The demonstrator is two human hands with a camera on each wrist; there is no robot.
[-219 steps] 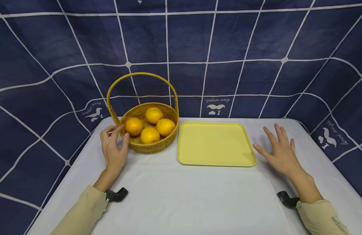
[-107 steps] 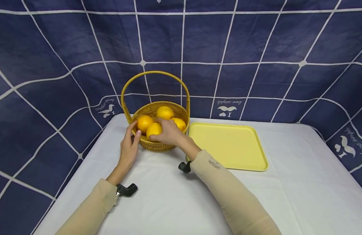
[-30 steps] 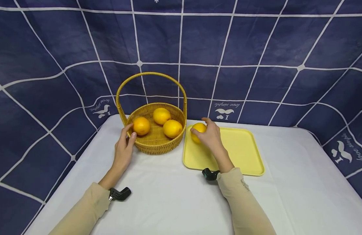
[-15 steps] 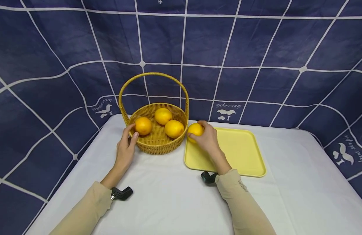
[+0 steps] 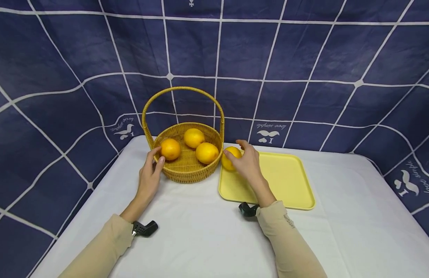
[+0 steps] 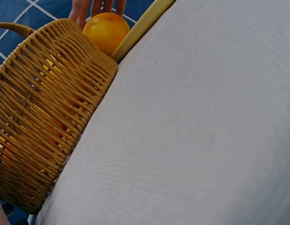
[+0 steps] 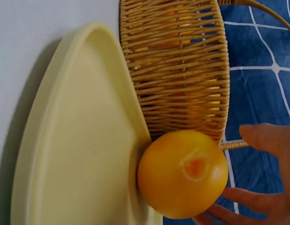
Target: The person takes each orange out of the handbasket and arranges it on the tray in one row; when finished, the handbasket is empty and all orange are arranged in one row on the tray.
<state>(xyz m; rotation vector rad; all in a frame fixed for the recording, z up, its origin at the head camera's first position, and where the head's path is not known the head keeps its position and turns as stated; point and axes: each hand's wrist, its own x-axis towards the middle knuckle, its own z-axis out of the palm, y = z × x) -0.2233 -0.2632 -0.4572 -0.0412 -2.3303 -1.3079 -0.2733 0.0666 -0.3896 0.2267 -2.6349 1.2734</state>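
Fingers of the right hand (image 5: 248, 164) are spread wide about a round, glossy orange fruit (image 5: 227, 165) in the head view. That fruit sits at the left end of a flat, pale-yellow rectangular tray (image 5: 287, 183), just beside a round, golden-brown wicker basket (image 5: 188, 177) with a tall arched handle (image 5: 183, 88). Three more round orange fruits (image 5: 207, 153) lie inside the basket. The left hand (image 5: 148, 181) touches the basket's left rim; whether its fingers grip the rim or merely rest there, I cannot tell. Basket and tray stand on a white-covered table (image 5: 200, 227) before a dark-blue cloth with white grid lines (image 5: 235, 46).

From the left wrist, the woven wall fills the left side, with the tray fruit beyond it and right-hand fingertips behind that fruit.

From the right wrist, the thumb stands apart from the fruit, while other fingers lie at its edge. A small blossom-end ring faces the camera.
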